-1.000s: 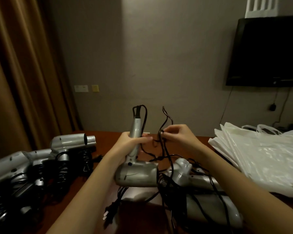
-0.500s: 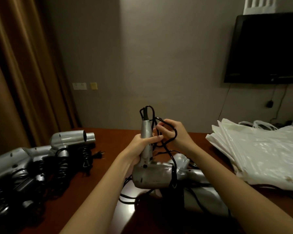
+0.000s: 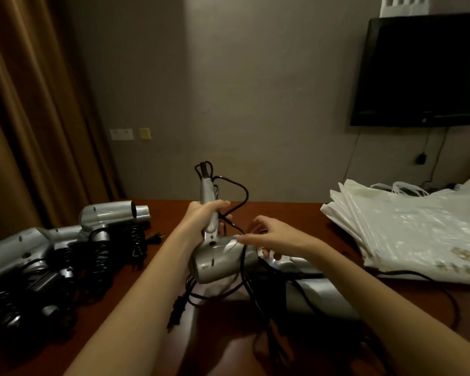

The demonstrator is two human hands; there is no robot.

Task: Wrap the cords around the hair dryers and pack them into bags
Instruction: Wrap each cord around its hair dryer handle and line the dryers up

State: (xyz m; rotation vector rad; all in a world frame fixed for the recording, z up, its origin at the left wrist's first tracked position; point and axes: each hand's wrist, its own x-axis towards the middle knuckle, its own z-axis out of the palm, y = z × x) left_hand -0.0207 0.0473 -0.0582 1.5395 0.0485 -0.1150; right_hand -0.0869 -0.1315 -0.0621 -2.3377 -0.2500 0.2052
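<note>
I'm winding the thin black power cord (image 3: pixel 235 185) round the silver plastic hair dryer (image 3: pixel 223 257) that I hold above the dark red-brown wooden worktop (image 3: pixel 282 213), handle pointing up and barrel low. To do this turn well, I reckon I should keep the cord taut and lay each loop snug beside the previous one, so nothing slips off when it goes into a bag, and keep the loose tail with its black plug (image 3: pixel 177 310) from snagging on the other dryers lying beneath.

My left hand (image 3: pixel 201 215) grips the handle, fingers curled right round it. My right hand (image 3: pixel 272 234) is at the barrel with its fingers (image 3: pixel 244 240) spread and fairly straight, their tips touching the casing where the cord crosses it; whether they pinch the cord there I can't quite tell in this dim light.

A heap of wound silver hair dryers (image 3: pixel 65 248) sits at my left, and the stack of white plastic bags (image 3: pixel 407 229) waits at my right.
</note>
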